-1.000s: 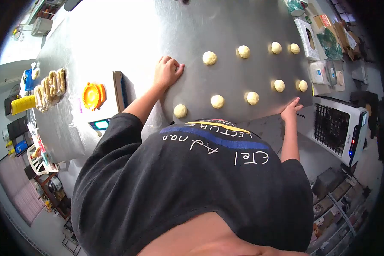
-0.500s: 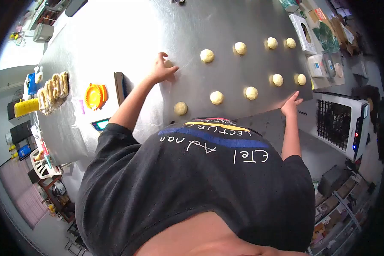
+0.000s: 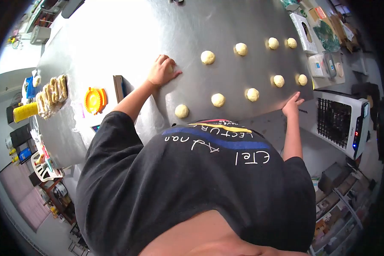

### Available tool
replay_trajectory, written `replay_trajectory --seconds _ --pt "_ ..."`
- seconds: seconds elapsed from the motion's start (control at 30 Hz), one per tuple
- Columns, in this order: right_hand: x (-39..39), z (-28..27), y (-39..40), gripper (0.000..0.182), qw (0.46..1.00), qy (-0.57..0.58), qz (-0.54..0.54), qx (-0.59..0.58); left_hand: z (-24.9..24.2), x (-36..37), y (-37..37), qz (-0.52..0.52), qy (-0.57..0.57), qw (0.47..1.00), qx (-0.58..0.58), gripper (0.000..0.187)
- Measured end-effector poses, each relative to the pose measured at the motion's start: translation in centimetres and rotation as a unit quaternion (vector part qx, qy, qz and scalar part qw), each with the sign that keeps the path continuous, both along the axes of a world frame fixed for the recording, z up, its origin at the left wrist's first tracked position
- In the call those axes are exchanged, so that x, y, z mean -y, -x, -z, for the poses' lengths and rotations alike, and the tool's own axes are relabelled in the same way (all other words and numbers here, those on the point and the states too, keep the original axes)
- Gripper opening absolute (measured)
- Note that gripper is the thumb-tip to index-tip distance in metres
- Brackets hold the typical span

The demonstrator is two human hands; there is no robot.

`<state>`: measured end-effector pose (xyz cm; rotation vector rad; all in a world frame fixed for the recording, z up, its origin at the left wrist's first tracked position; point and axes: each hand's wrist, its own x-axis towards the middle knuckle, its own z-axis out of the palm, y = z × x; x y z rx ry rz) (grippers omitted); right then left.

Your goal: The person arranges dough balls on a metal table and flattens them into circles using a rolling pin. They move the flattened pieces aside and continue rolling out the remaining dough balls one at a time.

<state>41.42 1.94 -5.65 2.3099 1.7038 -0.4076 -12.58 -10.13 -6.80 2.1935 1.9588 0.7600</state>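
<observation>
My left hand (image 3: 162, 71) is cupped over a dough ball (image 3: 171, 68) on the steel table (image 3: 192, 87). Its fingers curl around the dough and hide most of it. At the table's near right edge rests my right hand (image 3: 292, 105), fingers stretched out and apart, holding nothing. Closest to it is a dough ball (image 3: 302, 80) at the end of the near row. Several pale round dough balls lie in two rows, among them one (image 3: 208, 57) right of my left hand and another (image 3: 181, 111) by my shirt.
Left of my left arm lie an orange plastic dough press (image 3: 94, 100) and a dark-edged box (image 3: 119, 87). Farther left are wrapped bundles (image 3: 52, 96) and a yellow roll (image 3: 25, 112). Plastic containers (image 3: 320, 65) stand past the right end; a white air cooler (image 3: 343, 123) is beside the table.
My left hand's fingers, more spread before, have curled in closer over the dough ball. My right hand stays at the table edge.
</observation>
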Motion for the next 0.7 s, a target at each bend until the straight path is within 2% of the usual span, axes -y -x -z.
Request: replay_trajectory --seconds 0.07,0.1,0.2,0.23,0.3,0.33,0.4,0.47,0.53,0.6,0.67,0.7 --pt "-0.1 0.0 -0.1 0.104 1.000 0.026 0.004 -0.003 0.0 -0.6 0.6 -0.024 0.076 0.997 0.023 0.035" --pt "-0.3 0.4 -0.4 0.104 1.000 0.026 0.003 -0.003 -1.0 -1.0 0.2 -0.038 0.057 0.998 0.008 0.028" --pt "-0.5 1.1 -1.0 0.106 1.000 0.022 0.001 0.009 -0.7 -2.1 0.2 -0.097 0.091 0.991 -0.014 0.026" --pt "-0.4 1.1 -1.0 0.106 0.999 0.028 -0.004 0.019 -0.7 -2.2 -0.2 -0.097 0.088 0.991 -0.014 0.026" --pt "-0.4 1.0 -0.9 0.106 0.999 0.033 -0.008 0.028 -1.2 -2.2 -1.4 -0.178 0.094 0.978 -0.056 0.029" --pt "-0.4 0.8 -0.8 0.107 0.999 0.033 -0.002 0.010 -1.8 -2.1 -1.9 -0.175 0.091 0.979 -0.058 0.029" --pt "-0.2 0.7 -0.7 0.108 0.999 0.033 0.005 -0.008 -3.0 -1.3 -3.1 -0.210 0.143 0.966 -0.042 0.038" --pt "0.1 0.8 -0.3 0.102 1.000 -0.007 0.000 0.011 -2.1 -0.2 -3.0 -0.205 0.119 0.971 -0.037 0.045" --pt "0.2 0.2 0.0 0.102 1.000 0.001 0.003 0.001 -1.5 0.8 -1.8 -0.154 0.092 0.981 0.075 0.046" --pt "0.2 -0.1 0.2 0.103 1.000 0.008 0.006 -0.011 -2.0 1.3 -1.0 -0.118 0.074 0.990 0.029 0.042" --pt "0.2 -0.1 0.1 0.103 1.000 0.009 0.004 -0.007 -3.4 1.7 -1.1 -0.065 0.027 0.993 -0.093 0.042" --pt "0.2 0.0 0.1 0.103 1.000 0.008 0.004 -0.007 -2.5 1.5 -0.8 -0.065 0.027 0.993 -0.093 0.042"
